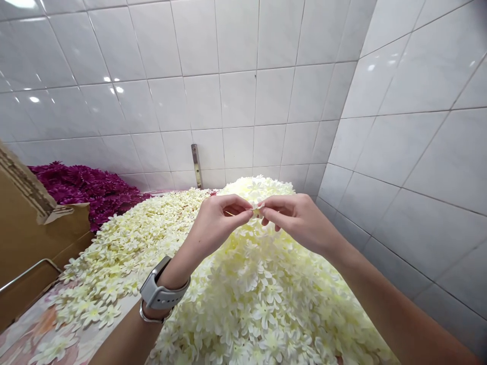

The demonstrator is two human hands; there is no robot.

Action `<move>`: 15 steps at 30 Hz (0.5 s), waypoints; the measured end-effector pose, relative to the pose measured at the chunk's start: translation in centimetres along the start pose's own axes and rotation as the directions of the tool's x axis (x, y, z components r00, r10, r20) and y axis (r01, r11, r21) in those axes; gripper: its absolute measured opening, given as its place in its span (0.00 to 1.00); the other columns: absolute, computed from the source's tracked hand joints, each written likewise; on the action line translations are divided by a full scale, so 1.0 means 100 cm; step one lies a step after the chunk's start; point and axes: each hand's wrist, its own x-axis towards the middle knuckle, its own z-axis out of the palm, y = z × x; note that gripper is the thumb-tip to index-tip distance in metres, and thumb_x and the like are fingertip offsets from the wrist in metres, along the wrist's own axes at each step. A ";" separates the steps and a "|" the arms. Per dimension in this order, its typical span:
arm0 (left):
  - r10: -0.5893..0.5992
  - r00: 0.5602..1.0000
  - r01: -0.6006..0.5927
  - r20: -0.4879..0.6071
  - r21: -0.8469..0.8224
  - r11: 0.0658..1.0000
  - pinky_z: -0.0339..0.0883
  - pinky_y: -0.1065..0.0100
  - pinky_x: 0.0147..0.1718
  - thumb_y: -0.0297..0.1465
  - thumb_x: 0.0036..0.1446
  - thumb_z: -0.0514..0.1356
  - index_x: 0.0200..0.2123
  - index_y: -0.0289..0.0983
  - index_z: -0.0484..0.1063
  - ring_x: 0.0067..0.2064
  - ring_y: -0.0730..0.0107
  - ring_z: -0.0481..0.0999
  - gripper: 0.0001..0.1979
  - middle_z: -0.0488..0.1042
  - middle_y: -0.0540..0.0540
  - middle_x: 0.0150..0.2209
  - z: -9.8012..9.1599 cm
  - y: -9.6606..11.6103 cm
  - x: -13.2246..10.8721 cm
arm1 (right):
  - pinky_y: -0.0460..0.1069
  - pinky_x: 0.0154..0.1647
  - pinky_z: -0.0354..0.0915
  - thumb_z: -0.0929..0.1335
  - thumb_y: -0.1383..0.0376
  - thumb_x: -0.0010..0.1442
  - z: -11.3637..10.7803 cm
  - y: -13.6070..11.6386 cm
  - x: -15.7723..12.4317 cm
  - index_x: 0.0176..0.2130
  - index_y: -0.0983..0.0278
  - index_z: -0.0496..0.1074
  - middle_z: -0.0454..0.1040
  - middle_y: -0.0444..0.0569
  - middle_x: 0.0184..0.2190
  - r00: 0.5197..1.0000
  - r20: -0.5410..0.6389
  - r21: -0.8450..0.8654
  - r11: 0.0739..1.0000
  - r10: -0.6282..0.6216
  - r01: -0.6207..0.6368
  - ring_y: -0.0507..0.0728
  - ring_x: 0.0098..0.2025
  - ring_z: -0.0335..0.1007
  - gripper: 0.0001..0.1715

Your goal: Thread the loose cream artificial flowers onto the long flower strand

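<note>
We're getting pretty bright, whitish light here, with hot little glare spots (119, 89) on the back wall (201, 101), mostly upper left. The white flower pile (258, 299) nearly washes out up top, the right wall (414, 147) goes greyer low down, and we see wide-angle stretch toward the edges.

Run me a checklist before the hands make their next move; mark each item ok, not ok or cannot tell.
1. Left hand pinching the small white piece: ok.
2. Right hand meeting it at the same piece: ok.
3. Piece undamaged: cannot tell; the fingers cover most of it.
4. Cream flowers in one heap: not ok; a lower spread lies left of the tall mound.
5. Gray smartwatch clear of the pinch: ok.
6. Cardboard clear of both hands: ok, far left.
</note>
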 end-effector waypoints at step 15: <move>0.049 0.995 -0.034 0.087 -0.166 0.986 0.72 0.72 0.33 0.36 0.49 0.65 0.38 0.37 0.75 0.34 0.70 0.77 0.13 0.78 0.48 0.32 0.002 -0.001 -0.001 | 0.45 0.25 0.61 0.74 0.53 0.49 -0.022 0.002 -0.001 0.25 0.66 0.74 0.72 0.47 0.22 0.989 0.050 0.194 0.970 0.137 -0.145 0.52 0.25 0.66 0.18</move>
